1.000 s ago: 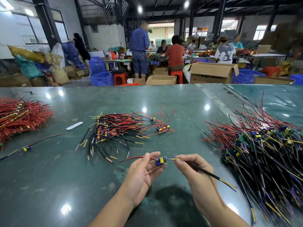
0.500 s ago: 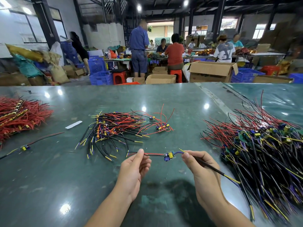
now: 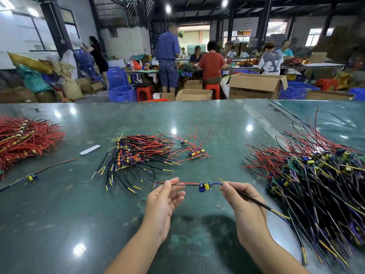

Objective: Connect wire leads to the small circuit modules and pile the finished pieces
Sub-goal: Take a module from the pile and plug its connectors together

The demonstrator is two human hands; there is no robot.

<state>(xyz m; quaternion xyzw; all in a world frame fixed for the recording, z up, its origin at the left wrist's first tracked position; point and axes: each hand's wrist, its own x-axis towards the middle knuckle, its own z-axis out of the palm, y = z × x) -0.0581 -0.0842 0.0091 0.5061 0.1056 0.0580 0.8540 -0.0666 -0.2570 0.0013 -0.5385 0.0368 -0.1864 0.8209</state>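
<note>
Small green circuit module with a yellow capacitor and blue component is held in the air above the dark green glossy tabletop, between the two hands.

Left hand: palm up. Thumb and forefinger pinch the thin red and black wire leads that run out of the module's left side; remaining fingers are loosely spread and hold nothing.

Right hand: thumb and fingers pinch the black sheathed cable close to its module end. Blue and yellow cores emerge at the fingertips; the blue core reaches the module's right side, the yellow one sticks up free. The cable's other end trails down to the right, toward the large heap of red, black, yellow and purple wired modules.

Beyond the hands, centre of table: a smaller bundle of black and red wired pieces, with a few loose modules with red leads just right of it. Far left: a pile of red wires. Near it, one single wired module lies alone, and a white strip lies flat.

Background: people at other benches, cardboard boxes, blue crates.
</note>
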